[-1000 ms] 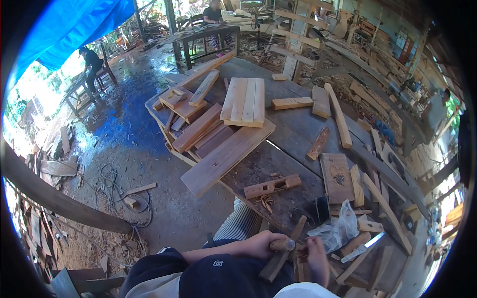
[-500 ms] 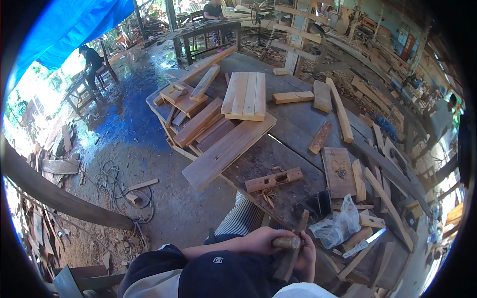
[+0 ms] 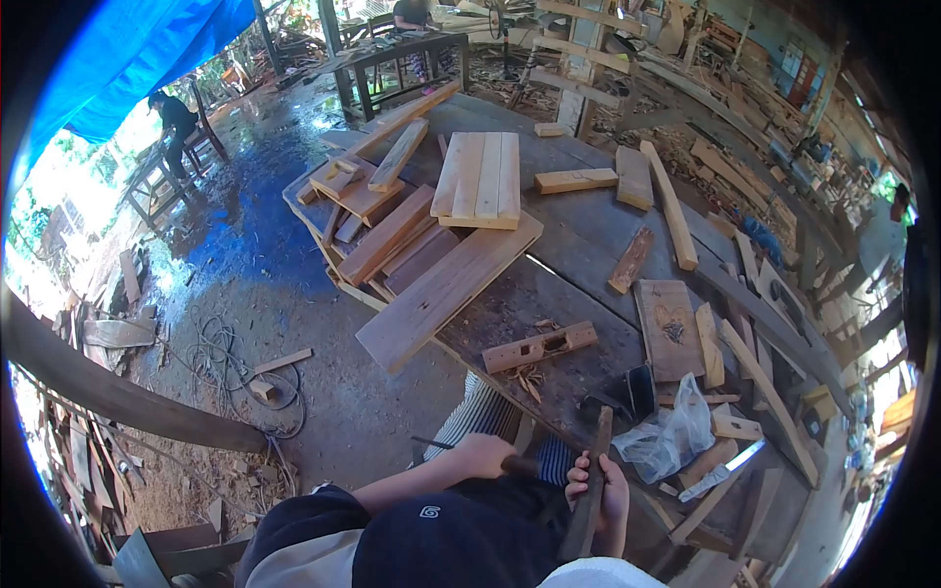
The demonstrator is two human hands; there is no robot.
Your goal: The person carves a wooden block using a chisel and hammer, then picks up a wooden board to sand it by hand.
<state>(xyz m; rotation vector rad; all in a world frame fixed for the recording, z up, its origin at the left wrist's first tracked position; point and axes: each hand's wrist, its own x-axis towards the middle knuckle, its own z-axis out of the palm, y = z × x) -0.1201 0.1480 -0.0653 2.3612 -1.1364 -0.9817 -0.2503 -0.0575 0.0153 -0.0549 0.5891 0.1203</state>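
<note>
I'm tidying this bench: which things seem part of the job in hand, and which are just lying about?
Likely in the job:
slim dark tool, in the left grip
wooden bar, in the right grip
perhaps the holed block, shavings beside it

Seemingly lying about:
plastic bag
pale-handled blade
loose cable

A blue tarp (image 3: 127,73) hangs upper left, a person (image 3: 177,122) sits on a chair (image 3: 212,137), and tangled cable (image 3: 238,370) lies on the floor (image 3: 333,377)
</note>
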